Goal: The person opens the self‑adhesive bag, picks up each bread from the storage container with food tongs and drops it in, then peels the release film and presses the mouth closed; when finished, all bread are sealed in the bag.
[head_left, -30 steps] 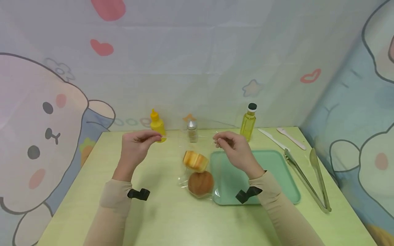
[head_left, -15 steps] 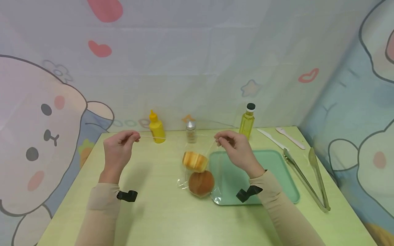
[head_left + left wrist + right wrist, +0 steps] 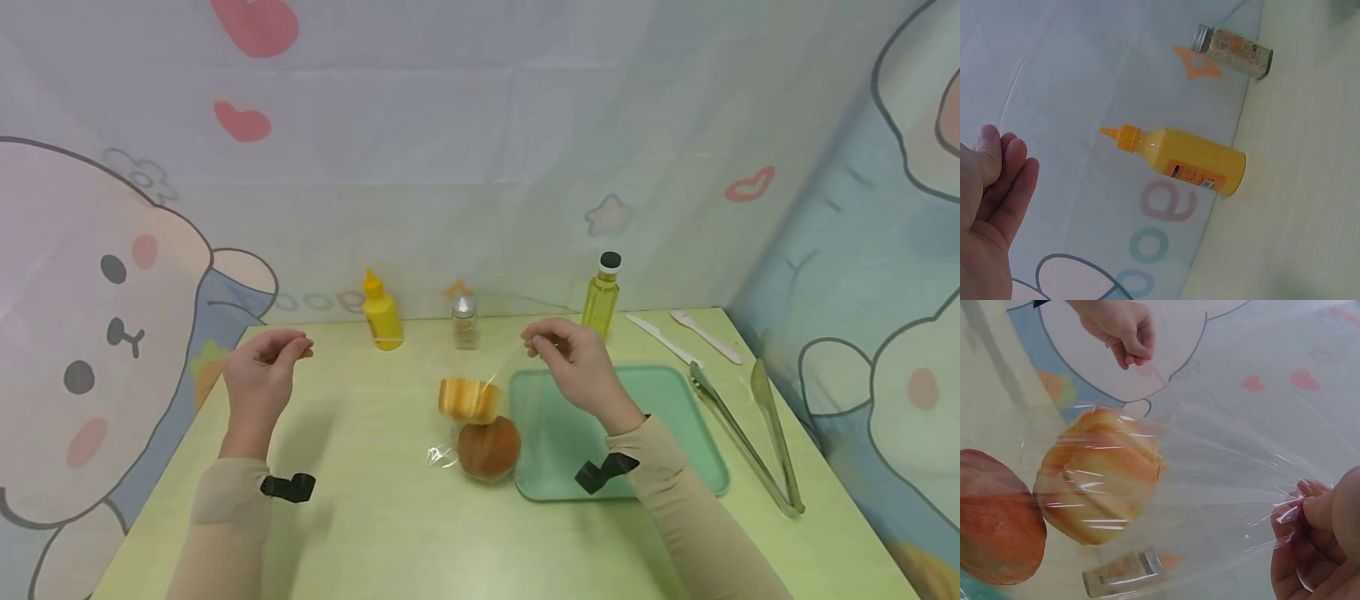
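A clear plastic bag [image 3: 1222, 462] hangs with two breads in it: a yellow striped bread roll [image 3: 468, 401] above a round brown bun [image 3: 489, 450]. My right hand [image 3: 572, 362] pinches the gathered top of the bag, its film bunched between thumb and fingers in the right wrist view. Off to the left, my left hand [image 3: 260, 371] pinches the end of a thin clear string [image 3: 1007, 103] between thumb and fingertips. That string runs from the left hand toward the bag's top and is hard to see against the backdrop.
Along the table's back edge stand a yellow squeeze bottle [image 3: 383, 319], a seasoning shaker [image 3: 465, 325] and an oil bottle [image 3: 602, 300]. A green tray [image 3: 622, 433] lies at right. Beyond it are a white knife [image 3: 663, 340], a pale fork [image 3: 708, 337] and metal tongs [image 3: 738, 437].
My left hand has moved left, drawing the string out from the bag's top. The right hand has stayed nearly in place, and the yellow roll has tilted and dropped slightly.
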A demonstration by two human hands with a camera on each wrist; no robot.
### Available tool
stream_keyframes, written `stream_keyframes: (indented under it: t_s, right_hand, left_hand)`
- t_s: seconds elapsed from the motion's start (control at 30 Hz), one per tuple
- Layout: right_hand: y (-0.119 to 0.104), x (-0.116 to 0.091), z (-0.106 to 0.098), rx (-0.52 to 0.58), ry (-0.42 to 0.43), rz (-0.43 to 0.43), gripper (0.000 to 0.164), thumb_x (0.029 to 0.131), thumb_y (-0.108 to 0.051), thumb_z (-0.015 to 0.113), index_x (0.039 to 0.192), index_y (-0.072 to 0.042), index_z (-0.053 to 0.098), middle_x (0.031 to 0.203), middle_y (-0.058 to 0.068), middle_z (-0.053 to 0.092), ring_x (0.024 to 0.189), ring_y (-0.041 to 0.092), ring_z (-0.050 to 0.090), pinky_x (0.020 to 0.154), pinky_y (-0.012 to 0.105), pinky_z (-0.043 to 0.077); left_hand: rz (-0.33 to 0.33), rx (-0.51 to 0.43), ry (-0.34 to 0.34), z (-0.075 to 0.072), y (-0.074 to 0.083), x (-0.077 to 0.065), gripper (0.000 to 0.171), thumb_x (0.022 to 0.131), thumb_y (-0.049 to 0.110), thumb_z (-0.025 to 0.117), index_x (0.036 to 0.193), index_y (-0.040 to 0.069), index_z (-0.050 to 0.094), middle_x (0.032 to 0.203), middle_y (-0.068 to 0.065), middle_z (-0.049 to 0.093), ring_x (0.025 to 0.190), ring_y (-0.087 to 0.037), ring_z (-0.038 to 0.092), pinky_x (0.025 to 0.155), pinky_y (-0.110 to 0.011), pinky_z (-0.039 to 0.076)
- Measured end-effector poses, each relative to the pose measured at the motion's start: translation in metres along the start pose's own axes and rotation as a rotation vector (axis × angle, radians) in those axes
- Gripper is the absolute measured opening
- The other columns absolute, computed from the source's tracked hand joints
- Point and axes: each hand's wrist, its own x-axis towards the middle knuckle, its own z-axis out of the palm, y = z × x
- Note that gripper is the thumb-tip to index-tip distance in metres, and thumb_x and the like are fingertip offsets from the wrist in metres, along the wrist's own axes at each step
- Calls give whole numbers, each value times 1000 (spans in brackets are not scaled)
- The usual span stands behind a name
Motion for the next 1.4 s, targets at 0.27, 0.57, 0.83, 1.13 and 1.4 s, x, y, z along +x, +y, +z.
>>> stream_keyframes:
  t_s: [0.27, 0.57, 0.83, 1.13, 1.4]
  right_hand:
    - [1, -1, 0, 7, -9, -21, 17, 106, 0, 59, 113, 2, 74, 102, 15, 74, 91, 30, 72, 81, 30, 60]
    - [-4, -3, 7, 71, -67, -127, 15, 104, 4, 60, 109, 0, 74, 99, 16, 74, 89, 19, 73, 84, 35, 63]
    - [-11, -5, 16, 159, -149, -195, 15, 104, 7, 58, 110, 2, 72, 101, 17, 74, 91, 26, 77, 81, 38, 64]
    - [-16, -6, 17, 127, -158, -218, 17, 104, 6, 58, 110, -1, 72, 100, 12, 74, 90, 28, 78, 80, 35, 64]
    - [-17, -6, 16, 115, -167, -206, 16, 105, 4, 58, 111, -2, 72, 101, 11, 74, 91, 30, 77, 80, 34, 64]
  left_hand:
    - [-131, 15, 60, -8, -12, -4, 12, 98, 5, 74, 102, -5, 79, 83, 10, 73, 71, 10, 68, 70, -10, 55]
    - [-126, 91, 196, -12, -26, -6, 12, 98, 1, 72, 100, -10, 78, 97, -28, 77, 66, 19, 61, 68, -5, 51]
    - [-90, 216, 245, -13, -34, -10, 13, 98, 2, 74, 95, -8, 80, 87, -25, 77, 63, 29, 49, 98, -19, 45]
    - [-203, 355, 90, -23, -51, -17, 14, 99, 4, 72, 98, -9, 77, 90, -24, 77, 61, 18, 50, 70, -13, 46]
    - [-189, 486, -265, -30, -64, -27, 27, 102, 2, 58, 126, -7, 68, 106, -27, 76, 86, -41, 74, 65, -39, 57]
